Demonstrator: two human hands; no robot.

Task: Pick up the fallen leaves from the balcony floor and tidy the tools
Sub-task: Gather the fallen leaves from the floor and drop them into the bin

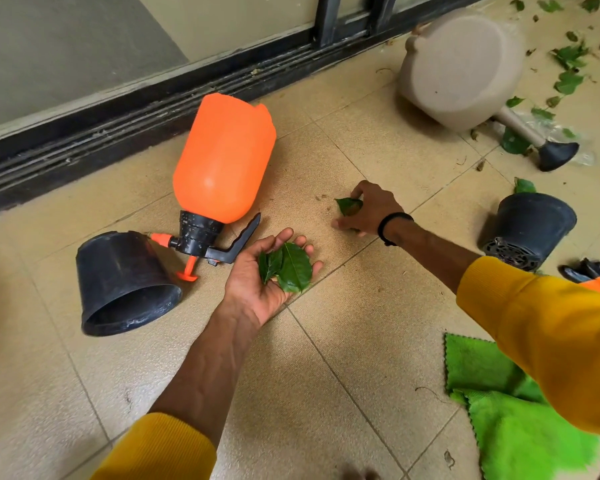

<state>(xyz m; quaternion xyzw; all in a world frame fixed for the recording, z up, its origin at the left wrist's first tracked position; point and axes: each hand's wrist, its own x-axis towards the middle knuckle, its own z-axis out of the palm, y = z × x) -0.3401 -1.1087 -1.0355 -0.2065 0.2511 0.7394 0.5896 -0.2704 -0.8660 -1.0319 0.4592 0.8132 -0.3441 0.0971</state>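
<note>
My left hand (257,275) lies palm up just above the tiled floor, cupping a few green leaves (290,266). A little to the right, my right hand (371,209) is closed on one green leaf (349,206) close to the floor. An orange spray bottle (222,161) lies on its side to the left. Next to it a black pot (125,282) has toppled over. A beige watering can (461,67) lies tipped at the top right, with several fallen leaves (568,71) scattered around it.
A second black pot (530,226) lies on its side at the right, a leaf (523,186) behind it. Black gloves (589,270) rest beside it. A green cloth (492,403) covers the floor at the lower right. A sliding door track (118,133) runs along the back.
</note>
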